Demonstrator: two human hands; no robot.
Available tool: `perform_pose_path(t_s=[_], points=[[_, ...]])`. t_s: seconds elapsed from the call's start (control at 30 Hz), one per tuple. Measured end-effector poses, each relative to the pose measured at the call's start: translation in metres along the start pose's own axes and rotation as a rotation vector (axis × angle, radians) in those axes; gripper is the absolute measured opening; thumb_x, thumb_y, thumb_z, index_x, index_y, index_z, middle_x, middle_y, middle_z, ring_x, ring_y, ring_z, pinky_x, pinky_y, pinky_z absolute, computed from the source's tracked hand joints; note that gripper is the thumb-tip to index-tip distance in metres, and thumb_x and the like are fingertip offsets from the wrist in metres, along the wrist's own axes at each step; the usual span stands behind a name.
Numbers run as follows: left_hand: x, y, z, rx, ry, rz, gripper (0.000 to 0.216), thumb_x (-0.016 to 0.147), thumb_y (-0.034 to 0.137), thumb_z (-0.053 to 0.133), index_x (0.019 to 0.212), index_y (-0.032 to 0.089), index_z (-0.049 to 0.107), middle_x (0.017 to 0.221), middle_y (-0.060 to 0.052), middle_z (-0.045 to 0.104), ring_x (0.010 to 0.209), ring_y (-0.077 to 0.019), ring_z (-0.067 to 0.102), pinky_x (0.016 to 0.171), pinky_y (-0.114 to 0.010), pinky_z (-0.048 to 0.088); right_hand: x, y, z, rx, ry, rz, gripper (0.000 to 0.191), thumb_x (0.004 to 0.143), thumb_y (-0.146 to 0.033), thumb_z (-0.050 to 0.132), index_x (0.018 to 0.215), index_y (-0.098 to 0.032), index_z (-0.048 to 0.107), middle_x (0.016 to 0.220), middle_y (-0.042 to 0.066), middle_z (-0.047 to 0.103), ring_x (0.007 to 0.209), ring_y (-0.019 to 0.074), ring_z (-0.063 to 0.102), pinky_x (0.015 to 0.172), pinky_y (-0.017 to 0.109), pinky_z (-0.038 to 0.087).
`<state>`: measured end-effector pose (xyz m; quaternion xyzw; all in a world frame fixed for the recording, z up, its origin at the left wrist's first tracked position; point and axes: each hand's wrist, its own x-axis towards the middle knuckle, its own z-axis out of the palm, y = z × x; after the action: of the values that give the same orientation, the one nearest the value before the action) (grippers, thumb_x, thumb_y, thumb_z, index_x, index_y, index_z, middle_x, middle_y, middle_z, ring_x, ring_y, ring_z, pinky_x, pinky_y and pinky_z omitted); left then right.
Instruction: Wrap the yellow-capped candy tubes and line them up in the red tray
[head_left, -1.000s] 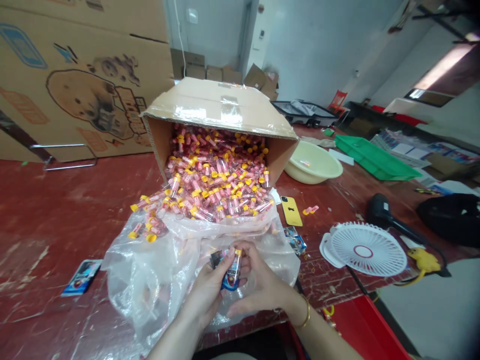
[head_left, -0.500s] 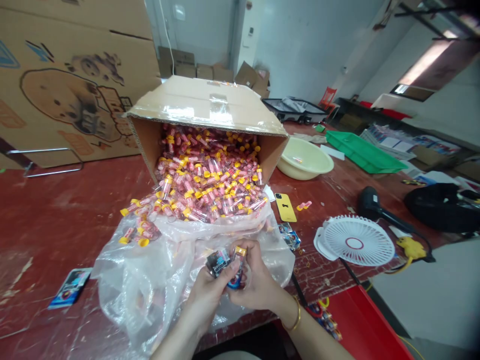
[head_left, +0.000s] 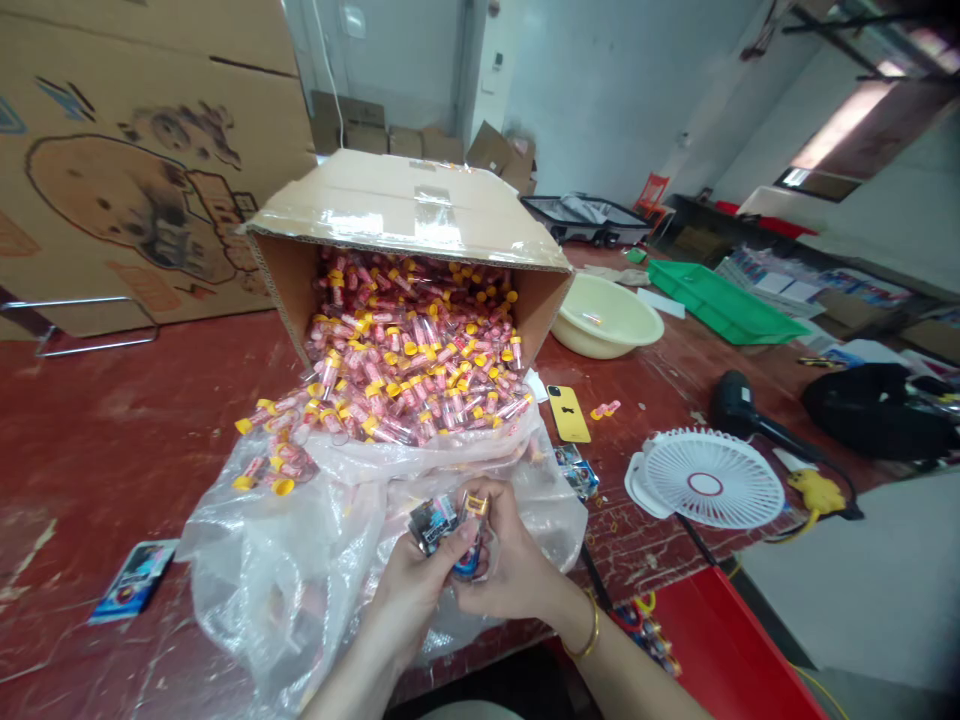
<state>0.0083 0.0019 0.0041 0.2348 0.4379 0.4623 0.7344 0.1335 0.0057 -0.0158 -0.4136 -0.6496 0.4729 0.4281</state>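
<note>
Yellow-capped vial (head_left: 471, 535) is being gripped by both hands near the table's front edge: right hand (head_left: 504, 568) closing round it, left hand (head_left: 414, 590) pinching a printed label (head_left: 433, 521) against it. Labelling seems underway; wrapping calls for steady alignment. Fingers are hiding the vial's body. Behind, the cardboard box (head_left: 409, 215) is spilling vials onto plastic sheeting (head_left: 300, 560).

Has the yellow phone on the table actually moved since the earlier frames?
No. The yellow phone sits at the same spot beside the cardboard box corner and the loose vial; everything slid left together, so only the head camera turned.
</note>
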Motion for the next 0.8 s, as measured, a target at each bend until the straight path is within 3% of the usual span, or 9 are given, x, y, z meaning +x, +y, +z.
perform_pose_path(t_s=[0.17, 0.27, 0.37, 0.47, 0.6, 0.7, 0.73, 0.8], points=[[-0.001, 0.0, -0.001, 0.017, 0.008, 0.009, 0.025, 0.069, 0.03, 0.074, 0.087, 0.013, 0.069, 0.066, -0.003, 0.071, 0.062, -0.0182, 0.064, 0.064, -0.029, 0.048, 0.001, -0.003, 0.0, 0.053, -0.024, 0.016, 0.067, 0.055, -0.002, 0.065, 0.109, -0.025, 0.033, 0.105, 0.004, 0.041, 0.086, 0.0157, 0.052, 0.063, 0.024, 0.047], [0.0, 0.0, 0.001, 0.023, 0.032, 0.023, 0.031, 0.069, 0.032, 0.074, 0.094, 0.014, 0.069, 0.074, -0.004, 0.073, 0.071, -0.0206, 0.066, 0.071, -0.032, 0.05, -0.002, 0.0, -0.004, 0.141, 0.008, 0.017, 0.07, 0.059, -0.011, 0.073, 0.115, -0.026, 0.033, 0.116, 0.007, 0.041, 0.098, 0.0192, 0.052, 0.075, 0.03, 0.047], [0.002, -0.003, 0.003, 0.036, 0.035, 0.046, 0.034, 0.068, 0.033, 0.075, 0.096, 0.015, 0.069, 0.086, -0.006, 0.074, 0.088, -0.023, 0.066, 0.086, -0.034, 0.046, -0.01, 0.01, -0.007, 0.268, 0.204, 0.031, 0.049, 0.071, -0.023, 0.071, 0.108, -0.027, 0.039, 0.109, 0.004, 0.049, 0.1, 0.0185, 0.052, 0.082, 0.032, 0.044], [0.004, -0.009, 0.01, 0.027, 0.019, -0.023, 0.034, 0.065, 0.031, 0.078, 0.094, 0.015, 0.07, 0.089, -0.006, 0.074, 0.096, -0.0237, 0.064, 0.09, -0.033, 0.045, -0.022, 0.012, -0.006, 0.389, 0.286, 0.095, 0.036, 0.072, -0.028, 0.073, 0.096, -0.025, 0.046, 0.095, 0.001, 0.054, 0.085, 0.0148, 0.055, 0.075, 0.029, 0.044], [0.008, -0.019, 0.031, 0.024, 0.001, -0.13, 0.035, 0.062, 0.034, 0.08, 0.091, 0.017, 0.07, 0.089, -0.005, 0.074, 0.096, -0.0226, 0.065, 0.083, -0.028, 0.05, -0.037, -0.001, -0.014, 0.506, 0.405, 0.138, 0.044, 0.06, -0.026, 0.081, 0.087, -0.024, 0.047, 0.087, -0.002, 0.058, 0.079, 0.0132, 0.057, 0.071, 0.026, 0.045], [0.013, -0.025, 0.045, 0.048, 0.02, -0.217, 0.032, 0.066, 0.04, 0.075, 0.088, 0.018, 0.07, 0.089, -0.003, 0.074, 0.088, -0.0203, 0.066, 0.068, -0.024, 0.056, -0.063, 0.0, -0.039, 0.634, 0.524, 0.158, 0.045, 0.058, -0.027, 0.083, 0.086, -0.024, 0.047, 0.086, -0.003, 0.062, 0.078, 0.0137, 0.06, 0.072, 0.028, 0.048], [0.015, -0.027, 0.047, 0.066, 0.02, -0.237, 0.029, 0.069, 0.039, 0.072, 0.087, 0.017, 0.07, 0.088, -0.004, 0.074, 0.085, -0.0203, 0.067, 0.064, -0.025, 0.057, -0.079, 0.005, -0.052, 0.645, 0.612, 0.175, 0.044, 0.059, -0.028, 0.082, 0.087, -0.024, 0.048, 0.087, -0.002, 0.063, 0.08, 0.0144, 0.061, 0.073, 0.029, 0.05], [0.017, -0.028, 0.048, 0.128, 0.022, -0.24, 0.024, 0.071, 0.034, 0.068, 0.085, 0.015, 0.069, 0.083, -0.005, 0.075, 0.08, -0.0217, 0.068, 0.058, -0.028, 0.059, -0.121, 0.025, -0.081, 0.532, 0.921, 0.312, 0.04, 0.064, -0.03, 0.079, 0.091, -0.024, 0.05, 0.092, -0.001, 0.064, 0.085, 0.015, 0.062, 0.076, 0.029, 0.051]])
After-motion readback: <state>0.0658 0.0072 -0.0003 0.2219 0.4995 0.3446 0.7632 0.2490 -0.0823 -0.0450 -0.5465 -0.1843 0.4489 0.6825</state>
